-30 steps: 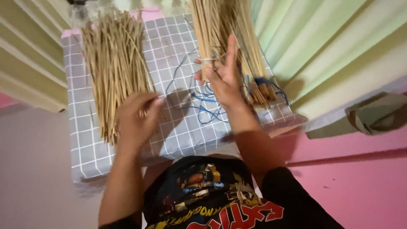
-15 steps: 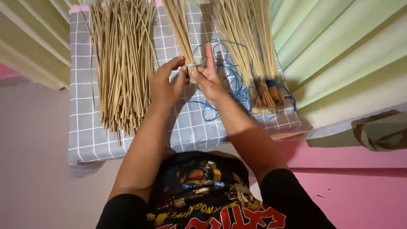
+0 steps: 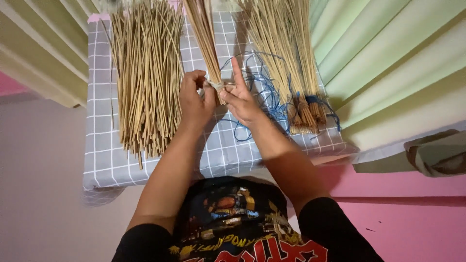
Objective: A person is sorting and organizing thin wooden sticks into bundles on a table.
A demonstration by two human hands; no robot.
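My left hand point(image 3: 194, 97) and my right hand point(image 3: 240, 99) meet over a grey checked cloth point(image 3: 102, 155), both gripping the lower end of a small bundle of thin tan sticks point(image 3: 204, 39) that reaches away from me. A pale tie shows around the bundle's end between my fingers. My right index finger points upward. A large loose pile of sticks point(image 3: 145, 82) lies to the left of my hands. Tied stick bundles point(image 3: 296, 87) lie to the right, with blue string point(image 3: 262, 97) tangled under and beside my right hand.
Pale green pleated curtains point(image 3: 388, 63) hang to the right and a yellowish one point(image 3: 39, 53) to the left. A folded grey-green cloth point(image 3: 437, 155) rests at the right edge. Pink surface point(image 3: 412, 228) lies at the lower right.
My left hand left the loose pile and came to join my right hand at the small bundle. The bundle's end is now pinched between both hands, closer together than half a second ago.
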